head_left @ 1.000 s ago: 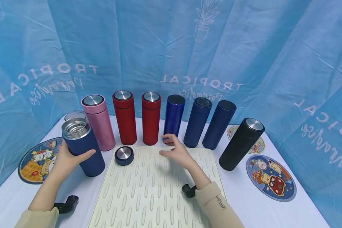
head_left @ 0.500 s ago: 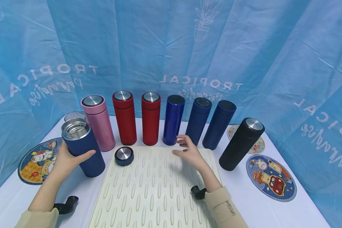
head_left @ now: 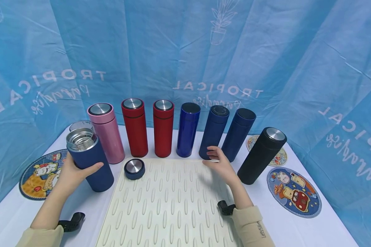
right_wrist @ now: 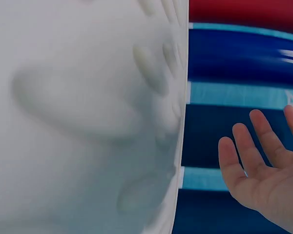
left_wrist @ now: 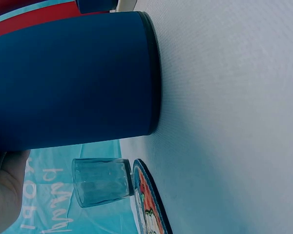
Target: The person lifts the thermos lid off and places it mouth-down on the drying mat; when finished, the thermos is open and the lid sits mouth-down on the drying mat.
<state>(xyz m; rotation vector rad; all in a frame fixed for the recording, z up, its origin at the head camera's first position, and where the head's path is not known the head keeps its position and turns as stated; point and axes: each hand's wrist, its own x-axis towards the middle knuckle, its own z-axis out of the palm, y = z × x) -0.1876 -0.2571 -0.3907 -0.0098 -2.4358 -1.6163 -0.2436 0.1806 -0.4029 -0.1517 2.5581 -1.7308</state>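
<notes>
My left hand [head_left: 72, 174] grips a navy thermos bottle [head_left: 94, 169] at the left, thumb across its front and fingers behind it. The lid is off, so its steel mouth shows. In the left wrist view the thermos body [left_wrist: 83, 78] stands with its dark base at the white tabletop. The navy lid [head_left: 134, 168], with a silver top, lies on the mat's back left corner. My right hand [head_left: 224, 168] hovers over the mat's back right, holding nothing, in front of two navy bottles [head_left: 214, 132]. Its fingers [right_wrist: 241, 141] are spread loosely in the right wrist view.
A cream textured mat [head_left: 170, 206] covers the table's middle. Along the back stand a pink bottle [head_left: 108, 140], two red bottles [head_left: 164, 137] and a glossy blue bottle [head_left: 188, 133]. A black bottle [head_left: 261, 157] is at right. Behind the thermos is a glass [left_wrist: 102, 181]. Round coasters [head_left: 294, 192] lie at both sides.
My right hand has moved to the right, from in front of the glossy blue bottle to the navy bottles. The left hand and its thermos have stayed in place.
</notes>
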